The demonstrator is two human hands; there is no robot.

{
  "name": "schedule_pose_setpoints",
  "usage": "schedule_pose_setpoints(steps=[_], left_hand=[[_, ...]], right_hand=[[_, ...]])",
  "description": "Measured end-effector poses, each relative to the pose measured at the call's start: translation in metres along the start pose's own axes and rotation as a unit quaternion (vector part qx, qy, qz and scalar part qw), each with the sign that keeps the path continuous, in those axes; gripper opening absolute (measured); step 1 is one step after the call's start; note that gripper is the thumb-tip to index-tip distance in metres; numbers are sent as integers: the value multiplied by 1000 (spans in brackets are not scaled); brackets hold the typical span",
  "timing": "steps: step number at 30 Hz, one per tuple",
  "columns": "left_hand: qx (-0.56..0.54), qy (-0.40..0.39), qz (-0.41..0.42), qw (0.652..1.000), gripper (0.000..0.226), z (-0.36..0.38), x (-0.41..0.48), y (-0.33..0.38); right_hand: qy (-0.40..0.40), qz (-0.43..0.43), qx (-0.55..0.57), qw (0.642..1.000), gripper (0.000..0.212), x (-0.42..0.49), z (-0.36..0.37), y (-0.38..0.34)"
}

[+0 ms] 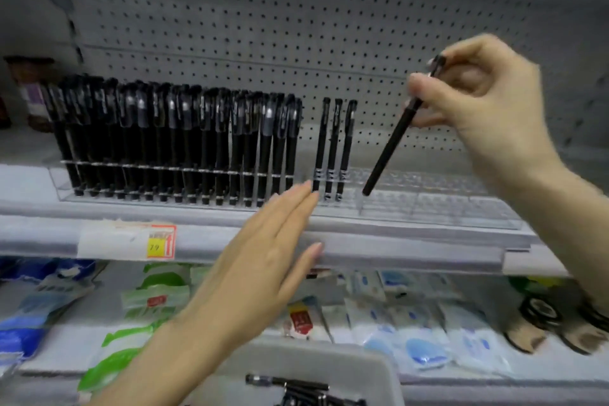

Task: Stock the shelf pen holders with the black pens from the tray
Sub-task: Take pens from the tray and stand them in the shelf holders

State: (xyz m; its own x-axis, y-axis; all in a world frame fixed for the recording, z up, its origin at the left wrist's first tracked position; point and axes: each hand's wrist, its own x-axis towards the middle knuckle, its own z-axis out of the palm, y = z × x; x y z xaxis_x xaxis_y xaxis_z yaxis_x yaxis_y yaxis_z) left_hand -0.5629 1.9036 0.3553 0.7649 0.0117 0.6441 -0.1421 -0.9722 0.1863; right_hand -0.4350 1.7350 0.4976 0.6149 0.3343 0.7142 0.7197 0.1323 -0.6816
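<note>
Here right hand (487, 99) pinches tilted black pen (392, 142); left hand (263, 260) flat, fingers straight. Risk: tip misses clear holder (428, 204) slot, skids.

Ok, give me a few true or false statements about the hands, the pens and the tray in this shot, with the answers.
1. The right hand pinches a black pen. True.
2. The left hand grips a pen. False: its fingers are straight and it holds nothing.
3. Three pens stand apart, to the right of the packed row. True.
4. The tray is empty. False: loose pens lie in it.
5. The held pen stands upright in the clear holder. False: it is tilted in the right hand, with its lower end near the holder.
</note>
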Motion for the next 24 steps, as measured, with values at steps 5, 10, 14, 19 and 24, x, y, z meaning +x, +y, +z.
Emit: schedule_pose_setpoints(steps=[5, 10, 14, 19, 24], left_hand=[[61, 18, -4, 998, 55, 14, 40, -1], [69, 2, -15, 998, 54, 33, 42, -3], [63, -1, -12, 998, 55, 34, 40, -6], [46, 3, -3, 999, 55, 34, 40, -6], [54, 4, 3, 999, 56, 34, 40, -6]], right_hand=[[15, -26, -55, 998, 27, 40, -6, 21], [12, 8, -46, 999, 27, 51, 5, 49], [-7, 18, -42, 999, 28, 57, 8, 55], [-23, 31, -45, 998, 29, 66, 9, 60], [-120, 75, -87, 986, 28, 64, 13, 67]])
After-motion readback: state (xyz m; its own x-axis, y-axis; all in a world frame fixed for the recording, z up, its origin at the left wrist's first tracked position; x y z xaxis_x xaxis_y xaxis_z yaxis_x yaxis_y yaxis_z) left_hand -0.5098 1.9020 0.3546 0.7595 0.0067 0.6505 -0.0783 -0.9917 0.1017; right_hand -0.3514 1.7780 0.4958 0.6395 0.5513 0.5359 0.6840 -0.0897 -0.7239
